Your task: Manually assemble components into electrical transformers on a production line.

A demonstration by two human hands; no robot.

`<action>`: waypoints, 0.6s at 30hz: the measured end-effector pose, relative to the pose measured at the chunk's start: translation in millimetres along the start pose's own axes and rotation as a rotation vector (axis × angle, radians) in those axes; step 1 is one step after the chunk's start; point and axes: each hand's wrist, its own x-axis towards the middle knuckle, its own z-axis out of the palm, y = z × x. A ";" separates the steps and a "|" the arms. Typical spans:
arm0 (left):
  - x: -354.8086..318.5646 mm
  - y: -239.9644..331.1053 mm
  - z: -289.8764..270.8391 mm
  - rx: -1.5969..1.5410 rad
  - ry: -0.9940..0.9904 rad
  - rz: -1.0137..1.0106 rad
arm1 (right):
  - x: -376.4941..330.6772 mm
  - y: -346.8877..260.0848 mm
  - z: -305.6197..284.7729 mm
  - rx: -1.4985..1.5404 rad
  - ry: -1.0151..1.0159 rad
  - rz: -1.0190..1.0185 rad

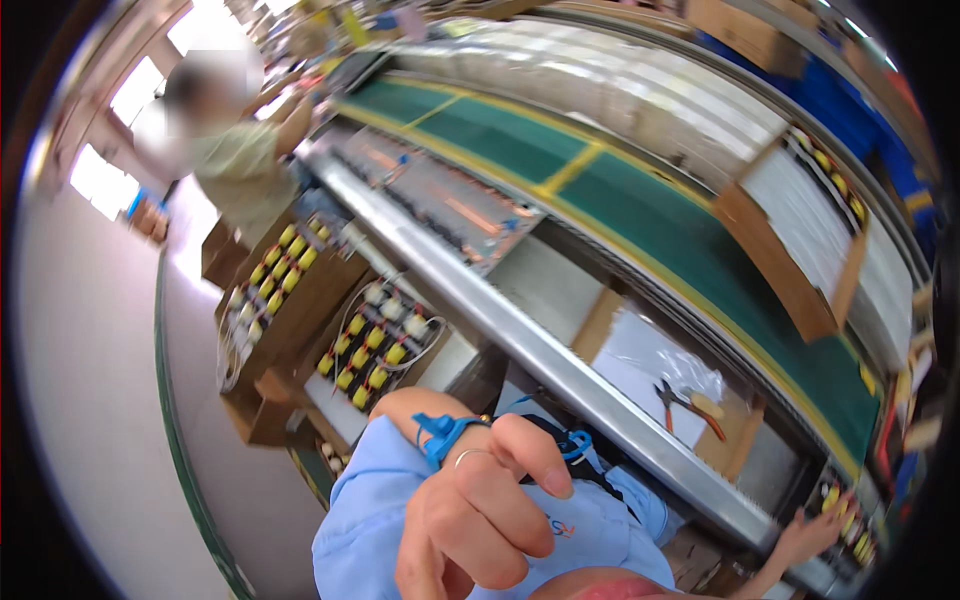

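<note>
At the lower right of the frame, the right hand [812, 535] reaches over the bench's steel rail [560, 370] to a small batch of yellow coils [848, 512]. It touches or nearly touches them, but it is too small to tell whether the fingers grip one. Lower centre, close to the camera, the left hand [480, 515] is loosely clenched on nothing visible, with a blue strap [440, 435] at its wrist.

The coils look small, light and rigid, with thin leads that would likely bend or snag. The wound yellow body seems the safer place to pinch.

More coils sit in trays [375, 345] at left centre, white wires looping around them. Red-handled pliers [682, 405] lie on a plastic bag [650, 360] just left of the right hand. The rail and the green belt [640, 210] beyond it hem in that corner, so room looks tight there. Upper left, a co-worker [235, 165] stands well apart.
</note>
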 end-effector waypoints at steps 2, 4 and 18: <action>-3.1 10.4 -20.2 0.049 0.020 -0.004 | -7.5 -1.9 -9.0 -0.120 -0.032 0.079; 3.6 13.1 -22.8 0.149 0.023 0.013 | 19.6 -51.5 -54.1 -0.217 -0.077 0.156; 11.2 -76.5 -155.1 1.035 -0.197 -0.406 | -13.7 66.5 -3.3 0.727 -0.042 0.197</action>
